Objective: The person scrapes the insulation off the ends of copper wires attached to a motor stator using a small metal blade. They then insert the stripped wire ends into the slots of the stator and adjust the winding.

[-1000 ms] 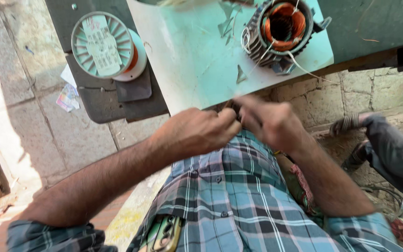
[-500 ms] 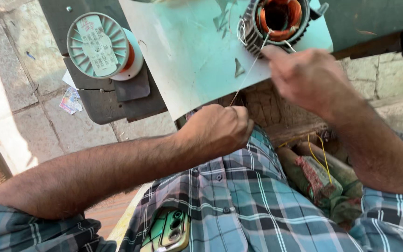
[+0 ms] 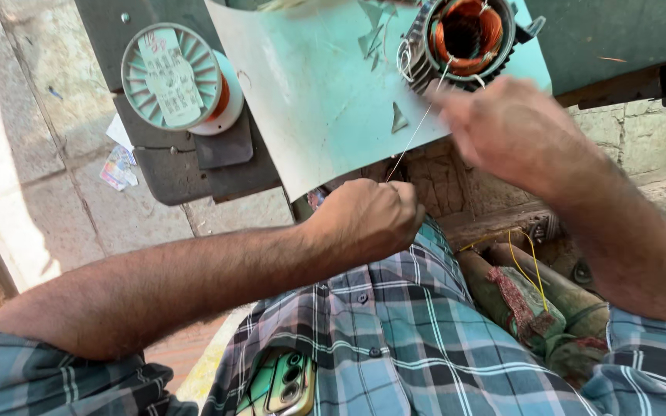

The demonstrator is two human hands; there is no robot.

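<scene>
A motor stator (image 3: 464, 35) with copper windings lies on a pale green sheet (image 3: 325, 92) at the top. A thin white string (image 3: 418, 131) runs taut from the stator down to my left hand (image 3: 368, 219), which is closed in a fist on its lower end just below the sheet's edge. My right hand (image 3: 518, 131) is blurred, raised in front of the stator, its fingers pinched on the string near the windings.
A round green spool (image 3: 171, 77) of copper wire sits on a dark metal block (image 3: 194, 162) at the left. Paper scraps (image 3: 121, 166) lie on the stone floor. Below the bench rests a rusty part with yellow wires (image 3: 529, 277). A phone (image 3: 283, 381) sits in my shirt pocket.
My hands were together below the sheet; the right hand has risen to the stator while the left stayed low, drawing the string taut between them.
</scene>
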